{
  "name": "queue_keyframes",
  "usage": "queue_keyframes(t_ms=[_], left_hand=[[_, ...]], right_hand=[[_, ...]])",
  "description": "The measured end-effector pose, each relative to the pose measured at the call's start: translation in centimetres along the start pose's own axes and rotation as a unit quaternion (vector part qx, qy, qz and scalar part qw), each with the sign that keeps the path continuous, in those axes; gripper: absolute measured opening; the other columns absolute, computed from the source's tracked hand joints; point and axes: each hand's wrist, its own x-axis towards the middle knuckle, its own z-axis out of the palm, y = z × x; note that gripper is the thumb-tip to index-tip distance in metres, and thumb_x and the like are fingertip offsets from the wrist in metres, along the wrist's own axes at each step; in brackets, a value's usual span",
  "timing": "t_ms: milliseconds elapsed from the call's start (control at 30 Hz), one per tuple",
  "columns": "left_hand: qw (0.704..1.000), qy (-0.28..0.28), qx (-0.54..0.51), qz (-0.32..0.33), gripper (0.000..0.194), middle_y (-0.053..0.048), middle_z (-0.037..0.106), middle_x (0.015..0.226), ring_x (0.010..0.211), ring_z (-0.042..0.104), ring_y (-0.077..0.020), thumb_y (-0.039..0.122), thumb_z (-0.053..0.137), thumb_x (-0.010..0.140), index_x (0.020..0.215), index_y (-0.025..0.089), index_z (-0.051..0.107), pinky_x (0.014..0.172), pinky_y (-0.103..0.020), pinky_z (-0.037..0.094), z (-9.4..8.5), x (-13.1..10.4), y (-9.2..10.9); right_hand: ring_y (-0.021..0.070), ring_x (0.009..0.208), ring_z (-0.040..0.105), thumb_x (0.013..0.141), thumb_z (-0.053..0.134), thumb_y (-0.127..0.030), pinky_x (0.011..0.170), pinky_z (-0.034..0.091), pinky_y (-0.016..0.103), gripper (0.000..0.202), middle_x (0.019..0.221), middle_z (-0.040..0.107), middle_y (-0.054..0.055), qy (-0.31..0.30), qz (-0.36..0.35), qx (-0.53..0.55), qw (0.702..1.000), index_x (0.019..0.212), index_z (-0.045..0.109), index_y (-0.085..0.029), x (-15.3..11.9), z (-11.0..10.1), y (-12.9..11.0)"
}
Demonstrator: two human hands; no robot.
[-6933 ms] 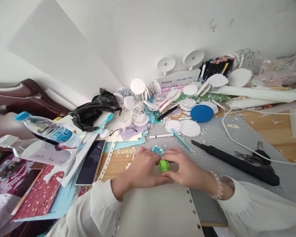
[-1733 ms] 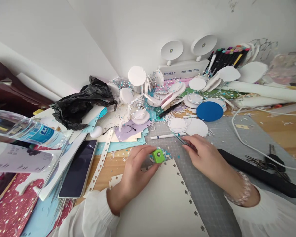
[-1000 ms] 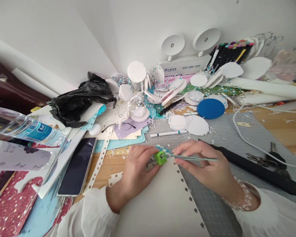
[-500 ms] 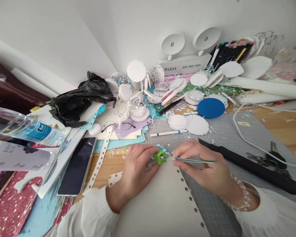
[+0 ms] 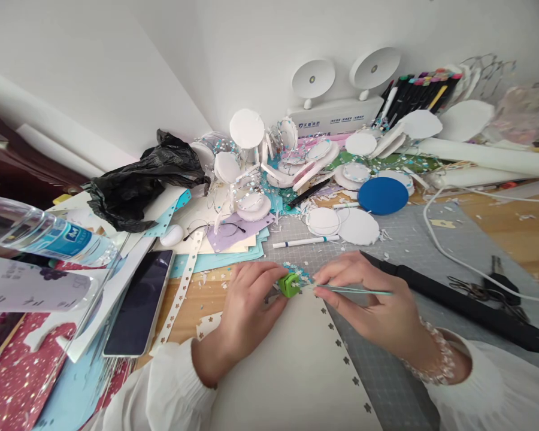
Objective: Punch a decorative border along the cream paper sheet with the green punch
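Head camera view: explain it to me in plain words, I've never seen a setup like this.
There is no machine here, only a person's two bare hands. The picture comes from one camera worn on the person's head, looking forward and down.

The left hand holds a small green punch. The right hand holds thin teal tweezers, pointed toward the punch. Below the hands lies a pale sheet with flower-shaped holes along its right edge.

Around them are a grey cutting mat, a phone, a water bottle, keys and many white discs, such as a scallop-edged one.
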Motion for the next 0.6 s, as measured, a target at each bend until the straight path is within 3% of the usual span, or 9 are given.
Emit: queue_keyframes(t_ms=[233, 433, 600], left_hand=[[0.999, 0.012, 0.035, -0.033, 0.032, -0.003, 0.069, 0.103, 0.093, 0.062, -0.0215, 0.007, 0.067, 0.079, 0.107, 0.022, 0.061, 0.084, -0.037, 0.041, 0.0, 0.2, -0.2], [0.999, 0.017, 0.022, -0.032, 0.03, -0.003, 0.069, 0.1, 0.091, 0.062, -0.0207, 0.011, 0.07, 0.078, 0.105, 0.022, 0.06, 0.082, -0.037, 0.041, -0.1, 0.1, 0.1], [1.0, 0.013, 0.013, -0.014, 0.03, -0.004, 0.069, 0.1, 0.091, 0.062, -0.021, 0.012, 0.068, 0.08, 0.107, 0.022, 0.059, 0.082, -0.037, 0.041, -0.1, 0.2, 0.4]], right_hand=[[0.0184, 0.08, 0.063, 0.085, 0.066, -0.014, 0.075, 0.047, 0.035, 0.015, 0.082, 0.067, 0.001, -0.038, 0.046, -0.081, 0.995, 0.083, 0.054, -0.024, 0.0, 0.2, 1.0], [0.0162, 0.081, 0.067, 0.083, 0.069, -0.016, 0.075, 0.053, 0.029, 0.015, 0.085, 0.068, 0.0, 0.012, 0.083, 0.036, 0.996, 0.083, 0.056, -0.025, 0.0, 0.6, 0.3], [0.0155, 0.08, 0.068, 0.083, 0.069, -0.015, 0.072, 0.054, 0.028, 0.015, 0.085, 0.069, 0.0, 0.036, 0.089, 0.051, 0.994, 0.082, 0.058, -0.025, -0.3, 1.0, 0.0]])
